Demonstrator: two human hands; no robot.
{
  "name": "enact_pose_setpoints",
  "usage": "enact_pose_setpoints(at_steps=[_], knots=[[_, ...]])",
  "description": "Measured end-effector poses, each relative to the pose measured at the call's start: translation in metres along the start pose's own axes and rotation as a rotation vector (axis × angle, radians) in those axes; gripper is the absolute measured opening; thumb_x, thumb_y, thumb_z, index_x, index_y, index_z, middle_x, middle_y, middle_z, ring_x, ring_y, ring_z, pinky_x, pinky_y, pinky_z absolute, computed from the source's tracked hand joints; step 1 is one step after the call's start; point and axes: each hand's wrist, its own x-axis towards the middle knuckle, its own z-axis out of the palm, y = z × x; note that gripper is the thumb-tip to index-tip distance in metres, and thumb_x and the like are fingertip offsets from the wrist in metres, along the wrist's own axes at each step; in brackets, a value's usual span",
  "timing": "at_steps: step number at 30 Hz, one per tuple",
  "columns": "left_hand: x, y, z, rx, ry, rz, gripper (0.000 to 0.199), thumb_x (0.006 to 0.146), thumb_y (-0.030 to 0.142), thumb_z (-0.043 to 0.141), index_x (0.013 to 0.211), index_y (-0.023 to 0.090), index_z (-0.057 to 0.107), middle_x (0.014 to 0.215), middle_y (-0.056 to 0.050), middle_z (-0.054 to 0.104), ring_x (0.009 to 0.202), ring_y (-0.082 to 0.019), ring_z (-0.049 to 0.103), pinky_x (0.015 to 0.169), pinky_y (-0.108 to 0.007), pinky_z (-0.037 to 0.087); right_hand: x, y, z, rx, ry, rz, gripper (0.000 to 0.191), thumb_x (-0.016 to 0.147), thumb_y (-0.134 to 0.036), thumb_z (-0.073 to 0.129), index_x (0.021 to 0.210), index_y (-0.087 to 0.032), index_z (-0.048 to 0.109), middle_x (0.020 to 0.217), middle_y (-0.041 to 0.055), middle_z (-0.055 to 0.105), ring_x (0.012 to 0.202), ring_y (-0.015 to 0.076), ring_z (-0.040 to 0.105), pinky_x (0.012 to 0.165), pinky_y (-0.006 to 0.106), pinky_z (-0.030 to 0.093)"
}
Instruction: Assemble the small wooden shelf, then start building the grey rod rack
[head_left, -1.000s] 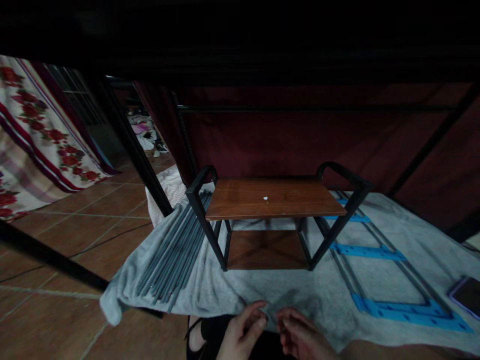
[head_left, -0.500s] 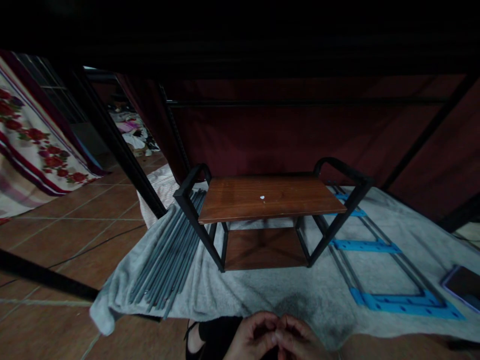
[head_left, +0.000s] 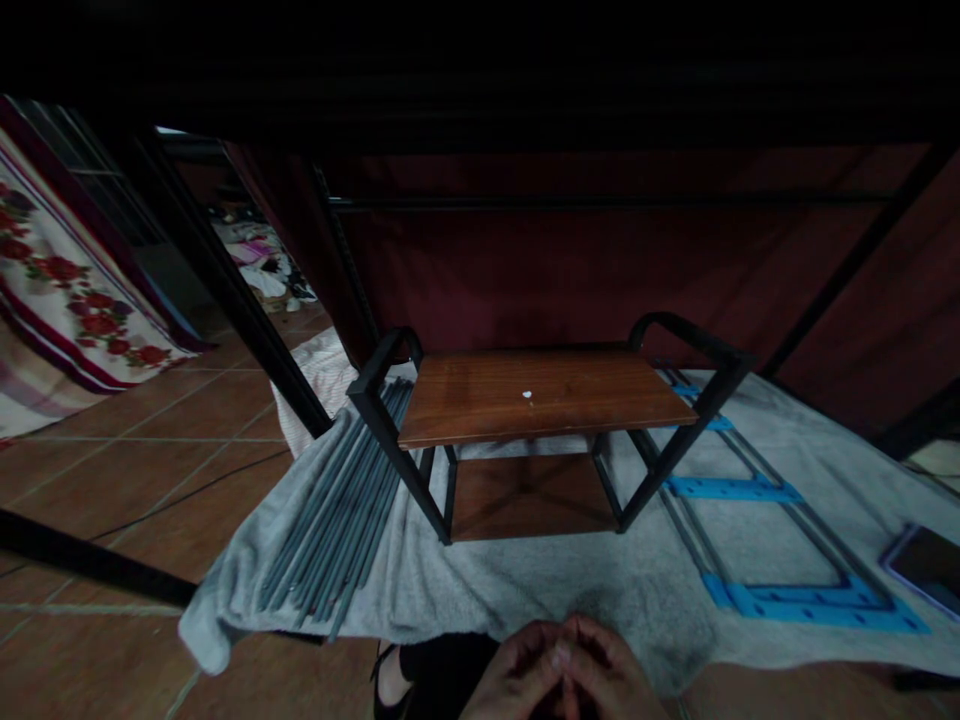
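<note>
At the bottom centre, my left hand (head_left: 514, 672) and my right hand (head_left: 604, 668) meet with curled fingers, thumbs and fingertips pressed together. Whatever is between them, if anything, is too small or hidden to name. Beyond them on a grey cloth (head_left: 525, 590) stands a small two-tier shelf with wood-look boards (head_left: 480, 400) and black metal legs. A tiny white piece (head_left: 526, 394) lies on its upper board. Left of the shelf is a bundle of grey rods (head_left: 341, 510). To its right lies a flat frame of grey rods joined by blue connector strips (head_left: 810, 606).
A phone (head_left: 926, 565) rests on the cloth at the far right. Black metal posts (head_left: 240, 290) and a dark red curtain (head_left: 585, 270) surround the surface. A flowered cloth (head_left: 97, 310) hangs at left over the tiled floor (head_left: 135, 470), where a thin cable (head_left: 202, 487) runs.
My two hands have shifted slightly right and up, and their fingertips are drawn closer together. The shelf, rods and blue-jointed frame stay where they were.
</note>
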Motion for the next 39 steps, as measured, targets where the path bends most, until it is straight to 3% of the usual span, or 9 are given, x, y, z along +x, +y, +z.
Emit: enact_pose_setpoints(at_steps=[4, 9, 15, 20, 25, 32, 39], knots=[[0.004, -0.013, 0.0, -0.125, -0.027, -0.037, 0.055, 0.069, 0.057, 0.072, 0.102, 0.013, 0.065, 0.072, -0.003, 0.06, 0.06, -0.009, 0.054, 0.059, -0.021, 0.036, 0.002, 0.01, 0.001, 0.095, 0.026, -0.038, 0.045, 0.074, -0.064, 0.063, 0.069, -0.019, 0.054, 0.048, -0.0036, 0.052, 0.045, 0.0086, 0.043, 0.049, 0.021, 0.034], [0.0, -0.002, 0.01, -0.189, -0.039, -0.03, 0.045, 0.074, 0.051, 0.071, 0.098, 0.014, 0.064, 0.071, -0.002, 0.059, 0.061, -0.01, 0.055, 0.061, -0.022, 0.038, -0.001, 0.008, 0.004, 0.288, -0.031, 0.001, 0.046, 0.08, -0.063, 0.056, 0.067, -0.02, 0.049, 0.047, -0.0041, 0.047, 0.044, 0.0087, 0.042, 0.05, 0.022, 0.036], [0.002, 0.009, 0.003, 0.02, 0.142, 0.055, 0.045, 0.069, 0.057, 0.072, 0.08, 0.016, 0.058, 0.07, -0.001, 0.059, 0.064, -0.012, 0.055, 0.06, -0.023, 0.037, -0.002, -0.001, -0.002, -0.119, 0.058, -0.123, 0.037, 0.083, -0.057, 0.055, 0.08, -0.02, 0.053, 0.063, -0.002, 0.055, 0.059, 0.011, 0.051, 0.06, 0.023, 0.041], [-0.004, 0.022, 0.005, 0.156, 0.108, 0.047, 0.044, 0.066, 0.053, 0.076, 0.072, 0.016, 0.054, 0.061, 0.002, 0.056, 0.054, -0.008, 0.047, 0.053, -0.021, 0.032, -0.003, -0.002, -0.01, -0.309, 0.086, -0.138, 0.032, 0.082, -0.052, 0.056, 0.086, -0.021, 0.056, 0.074, -0.0001, 0.058, 0.07, 0.0138, 0.053, 0.066, 0.024, 0.042], [-0.009, 0.029, 0.007, 0.189, 0.082, 0.0, 0.045, 0.062, 0.052, 0.078, 0.071, 0.016, 0.053, 0.057, 0.003, 0.054, 0.051, -0.007, 0.044, 0.052, -0.021, 0.03, -0.002, 0.003, -0.017, -0.47, 0.03, -0.133, 0.026, 0.083, -0.046, 0.053, 0.083, -0.021, 0.059, 0.073, -0.0003, 0.058, 0.069, 0.014, 0.053, 0.064, 0.024, 0.04], [-0.005, 0.024, 0.003, 0.291, 0.1, -0.023, 0.05, 0.057, 0.055, 0.08, 0.069, 0.017, 0.049, 0.055, 0.006, 0.05, 0.049, -0.006, 0.04, 0.05, -0.02, 0.028, -0.003, 0.004, -0.017, -0.505, -0.001, -0.152, 0.021, 0.086, -0.041, 0.05, 0.087, -0.022, 0.057, 0.078, 0.0005, 0.061, 0.073, 0.0145, 0.056, 0.067, 0.024, 0.041], [-0.005, 0.029, 0.007, 0.276, 0.102, 0.065, 0.048, 0.061, 0.056, 0.078, 0.07, 0.016, 0.051, 0.057, 0.005, 0.048, 0.051, -0.006, 0.038, 0.052, -0.021, 0.025, -0.005, -0.005, -0.005, -0.288, 0.061, -0.142, 0.04, 0.081, -0.06, 0.054, 0.099, -0.024, 0.057, 0.085, 0.0024, 0.064, 0.078, 0.0173, 0.059, 0.072, 0.027, 0.045]])
